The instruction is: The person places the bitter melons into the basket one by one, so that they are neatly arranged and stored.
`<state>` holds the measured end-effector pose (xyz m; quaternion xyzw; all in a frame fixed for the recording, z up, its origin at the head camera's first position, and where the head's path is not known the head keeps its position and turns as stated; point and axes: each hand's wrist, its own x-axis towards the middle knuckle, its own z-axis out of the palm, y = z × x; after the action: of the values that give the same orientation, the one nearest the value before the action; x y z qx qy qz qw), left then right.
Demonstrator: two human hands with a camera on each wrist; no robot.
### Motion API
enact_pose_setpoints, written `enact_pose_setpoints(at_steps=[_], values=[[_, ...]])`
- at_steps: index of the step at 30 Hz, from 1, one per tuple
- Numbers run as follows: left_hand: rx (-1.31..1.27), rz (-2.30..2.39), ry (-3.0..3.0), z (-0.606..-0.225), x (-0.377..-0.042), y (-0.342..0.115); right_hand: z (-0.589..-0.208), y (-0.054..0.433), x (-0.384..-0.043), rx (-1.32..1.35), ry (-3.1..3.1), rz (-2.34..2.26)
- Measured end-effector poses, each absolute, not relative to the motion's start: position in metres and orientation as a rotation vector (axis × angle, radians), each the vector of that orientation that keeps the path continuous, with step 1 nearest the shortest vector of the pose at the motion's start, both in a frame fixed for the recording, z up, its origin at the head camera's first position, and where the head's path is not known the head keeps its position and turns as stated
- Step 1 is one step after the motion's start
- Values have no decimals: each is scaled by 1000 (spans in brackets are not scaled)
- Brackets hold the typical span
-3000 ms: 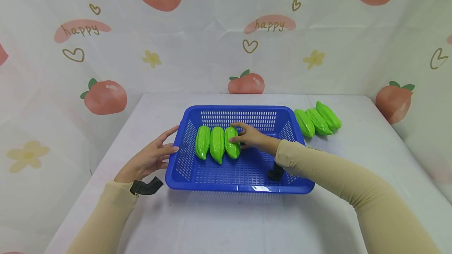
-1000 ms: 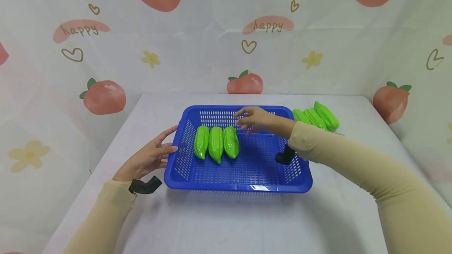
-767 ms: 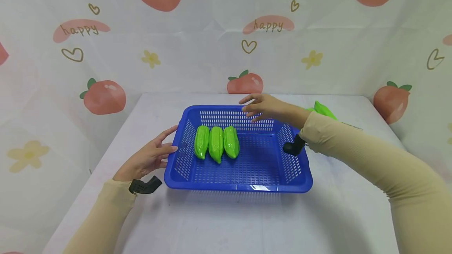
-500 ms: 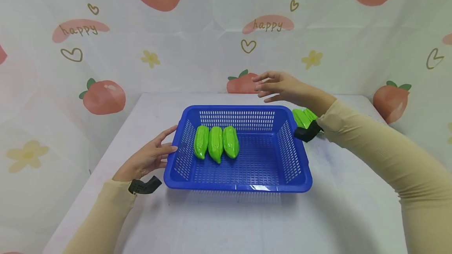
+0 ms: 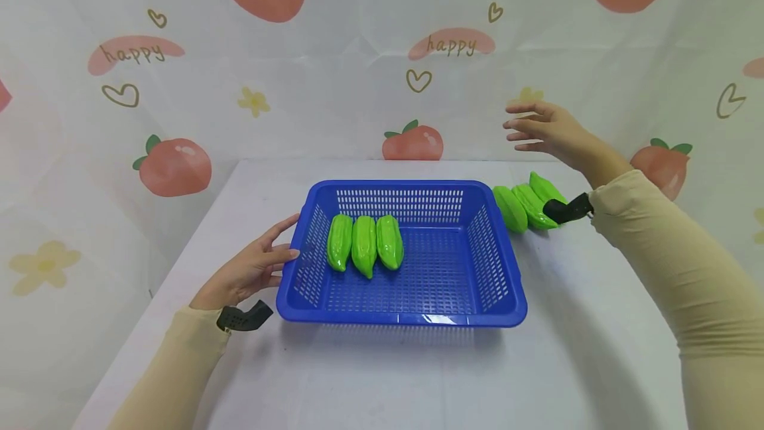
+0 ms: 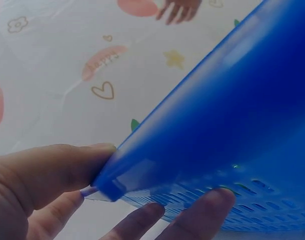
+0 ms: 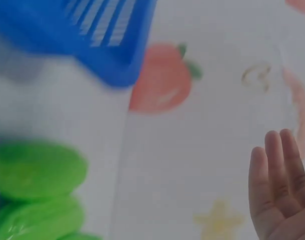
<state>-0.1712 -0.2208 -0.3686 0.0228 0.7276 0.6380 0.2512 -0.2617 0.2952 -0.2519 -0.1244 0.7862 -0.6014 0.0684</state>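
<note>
A blue plastic basket [image 5: 402, 319] with slotted walls stands on the white table. Inside, at its left, three bright green, ridged, gourd-like vegetables [image 5: 364, 245] lie side by side with glossy skins. My left hand [image 5: 247, 267] holds the basket's left rim; in the left wrist view the thumb is at the rim and fingers touch the slotted wall below. Raised above the back right of the table, my right hand [image 5: 552, 130] holds nothing, its fingers extended and slightly apart. Below it, outside the basket, lie three more green vegetables [image 5: 510, 210], partly hidden by a black wrist mount.
A black mount [image 5: 245, 316] is strapped to the left wrist, another black mount [image 5: 567, 208] to the right. Behind the table [image 5: 382, 377] hangs a white backdrop [image 5: 334, 111] printed with peaches, hearts and flowers. The right-hand vegetables lie close against the basket's right rim.
My right hand has let go of the third vegetable in the basket, risen, and moved right, out over the vegetables beside it. The left hand has stayed at the left rim.
</note>
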Motion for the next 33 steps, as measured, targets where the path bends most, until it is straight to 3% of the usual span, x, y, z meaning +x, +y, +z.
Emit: enact_pose_setpoints(at_steps=[18, 33], values=[[49, 1723, 2008, -368, -168, -219, -345, 380, -250, -129, 2601, -1807], [64, 1724, 2001, -367, -169, -220, -401, 405, -236, 189, 2540, -1535]])
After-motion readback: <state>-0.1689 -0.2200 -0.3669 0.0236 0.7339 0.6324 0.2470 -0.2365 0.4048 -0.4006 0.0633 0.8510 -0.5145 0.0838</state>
